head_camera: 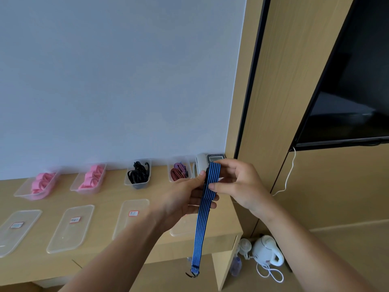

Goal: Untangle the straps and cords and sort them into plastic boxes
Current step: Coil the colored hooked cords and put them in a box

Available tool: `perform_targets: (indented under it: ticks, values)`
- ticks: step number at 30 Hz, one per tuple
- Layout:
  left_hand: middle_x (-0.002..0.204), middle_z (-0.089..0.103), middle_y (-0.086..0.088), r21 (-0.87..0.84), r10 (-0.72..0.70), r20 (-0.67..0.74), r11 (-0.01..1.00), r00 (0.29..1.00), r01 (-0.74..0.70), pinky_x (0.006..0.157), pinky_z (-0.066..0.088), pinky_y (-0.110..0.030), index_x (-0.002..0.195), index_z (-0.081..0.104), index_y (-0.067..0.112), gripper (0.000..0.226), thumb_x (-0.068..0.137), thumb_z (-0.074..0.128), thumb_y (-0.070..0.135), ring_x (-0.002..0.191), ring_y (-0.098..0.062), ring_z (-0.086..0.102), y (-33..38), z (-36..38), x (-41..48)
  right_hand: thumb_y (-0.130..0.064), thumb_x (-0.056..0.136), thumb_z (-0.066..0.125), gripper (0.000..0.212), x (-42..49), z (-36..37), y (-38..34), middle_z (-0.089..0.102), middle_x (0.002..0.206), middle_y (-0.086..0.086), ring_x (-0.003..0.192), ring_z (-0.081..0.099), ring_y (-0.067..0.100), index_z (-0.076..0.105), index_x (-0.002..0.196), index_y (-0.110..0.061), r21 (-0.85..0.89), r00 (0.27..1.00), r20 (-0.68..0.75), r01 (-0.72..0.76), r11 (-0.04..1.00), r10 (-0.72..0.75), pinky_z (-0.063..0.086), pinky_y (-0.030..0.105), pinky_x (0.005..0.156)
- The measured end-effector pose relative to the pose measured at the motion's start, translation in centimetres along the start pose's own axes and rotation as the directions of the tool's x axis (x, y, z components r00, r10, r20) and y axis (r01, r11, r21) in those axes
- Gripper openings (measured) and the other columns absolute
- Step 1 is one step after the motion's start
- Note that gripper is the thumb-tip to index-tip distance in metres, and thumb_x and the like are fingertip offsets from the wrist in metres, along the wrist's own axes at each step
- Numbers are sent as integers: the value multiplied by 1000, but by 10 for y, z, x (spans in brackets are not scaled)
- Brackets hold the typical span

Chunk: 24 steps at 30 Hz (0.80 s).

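Note:
A blue strap with thin dark stripes (201, 224) is folded at its top between both hands, and its long end hangs down past the desk's front edge, ending in a small black hook. My left hand (185, 199) pinches the folded part from the left. My right hand (237, 184) holds the fold from the right with thumb and fingers. Along the wall stand plastic boxes: two with pink straps (41, 183) (90, 178), one with black cords (139, 172), one with red-and-purple straps (179, 170).
Flat clear lids with red labels (72, 226) (131, 216) lie in a row on the wooden desk (105, 199). A desk phone (210, 160) sits at the back right corner. A white kettle (266, 250) and its cord are on the floor; a dark TV (349, 81) hangs right.

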<state>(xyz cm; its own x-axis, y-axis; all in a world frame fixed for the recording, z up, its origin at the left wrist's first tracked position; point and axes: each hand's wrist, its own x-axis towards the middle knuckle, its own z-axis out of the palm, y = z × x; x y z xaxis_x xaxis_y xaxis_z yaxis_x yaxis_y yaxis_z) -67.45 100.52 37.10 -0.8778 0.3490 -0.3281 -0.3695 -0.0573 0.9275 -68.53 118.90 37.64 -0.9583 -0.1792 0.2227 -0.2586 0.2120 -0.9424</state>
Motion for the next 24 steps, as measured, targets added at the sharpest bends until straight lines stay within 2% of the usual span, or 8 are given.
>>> perform_targets:
  ticks: [3,7,12,18,21,24]
  values:
    - [102,77,-20,3,-21,2,1000,1000,21,84,60,-43,112,72,10,50,103,50,53,90,-32,75,-2,1,2,3,70,83,46,3,3,1,77,90,-4,82,72,11,70,101,-28,-21,996,-65,60,998,-62,55,23,71]
    - [102,77,-23,-51,-61,4,997,998,61,82,62,-43,109,70,5,53,102,52,54,88,-32,74,-2,2,3,2,71,82,53,3,9,3,74,93,-11,85,70,12,66,106,-34,-111,972,-155,162,981,-178,56,29,75]
    - [106,77,-22,-65,-85,37,994,996,88,82,61,-41,112,69,2,62,100,51,60,91,-32,75,-2,5,4,-3,73,84,45,-2,10,2,73,96,-11,86,70,9,68,113,-17,-309,919,-238,234,922,-313,58,35,80]
    - [93,74,-18,-176,-72,41,981,997,78,78,61,-41,105,71,2,60,94,57,59,83,-30,74,4,6,9,2,72,84,38,-9,13,7,73,96,-1,87,67,11,71,106,-8,-557,794,-132,436,707,-593,55,30,75]
    - [96,74,-17,-229,-63,34,971,997,69,68,62,-37,99,75,5,50,95,62,54,81,-28,74,8,2,10,7,70,79,41,-9,13,13,73,102,1,95,69,14,72,108,-7,-567,793,-48,479,671,-607,56,32,80]
    - [105,73,-17,-237,-40,13,971,999,41,80,62,-40,101,77,9,36,97,64,42,89,-28,72,9,-2,12,11,68,76,45,-11,12,19,72,112,2,108,68,16,70,109,-6,-555,786,10,519,650,-619,56,34,90]
